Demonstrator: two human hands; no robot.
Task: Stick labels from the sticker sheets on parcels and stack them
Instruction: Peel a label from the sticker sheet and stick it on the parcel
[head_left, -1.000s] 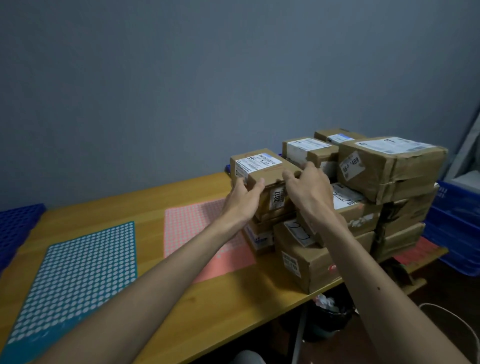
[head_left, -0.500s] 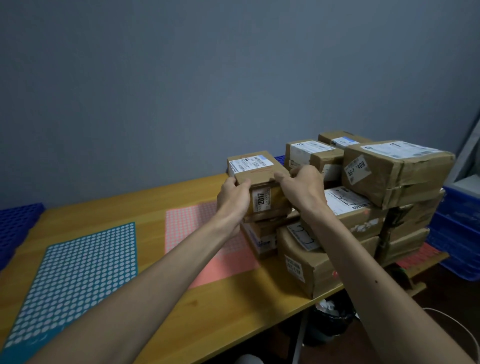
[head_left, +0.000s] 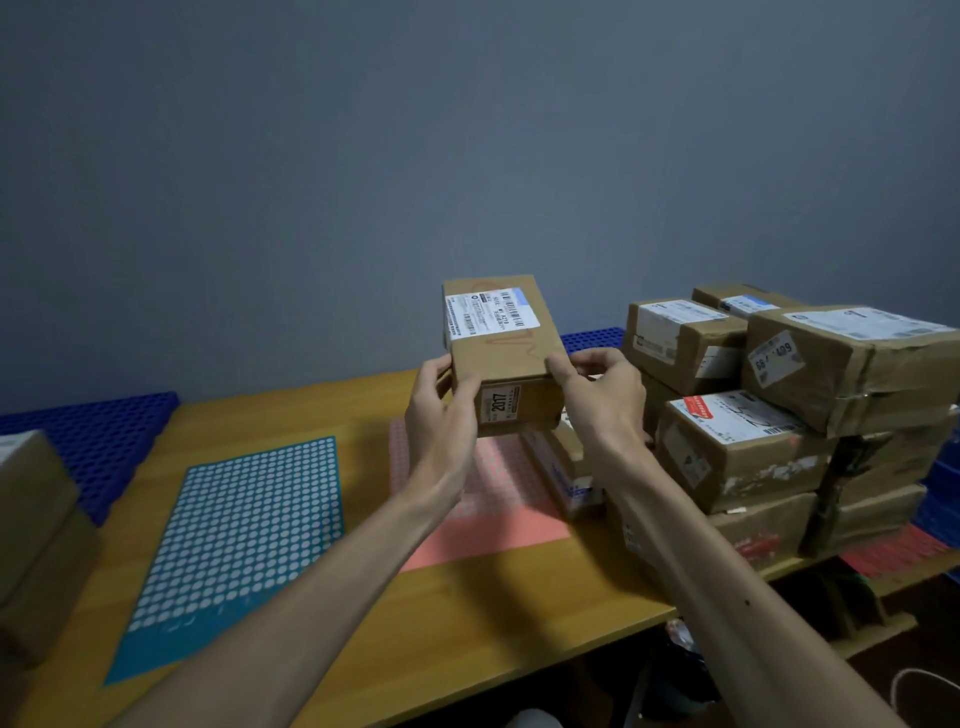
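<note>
The left hand (head_left: 441, 415) and right hand (head_left: 602, 400) clasp the near end of a brown cardboard parcel (head_left: 501, 338), aloft seemingly over the pink dotted sticker sheet (head_left: 493, 519) (left hand nearer it); its long axis points away.

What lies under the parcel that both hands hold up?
Below the held parcel lie the pink sticker sheet and a flat parcel on the table. The left hand and right hand cover parts of them.

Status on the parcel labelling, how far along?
Done, probably: a parcel stack at the left edge. In hand: left hand and right hand grip a small parcel above the pink sticker sheet; no dot sticker visible on it. Left: the big parcel pile on the right; teal sticker sheet mostly full.
</note>
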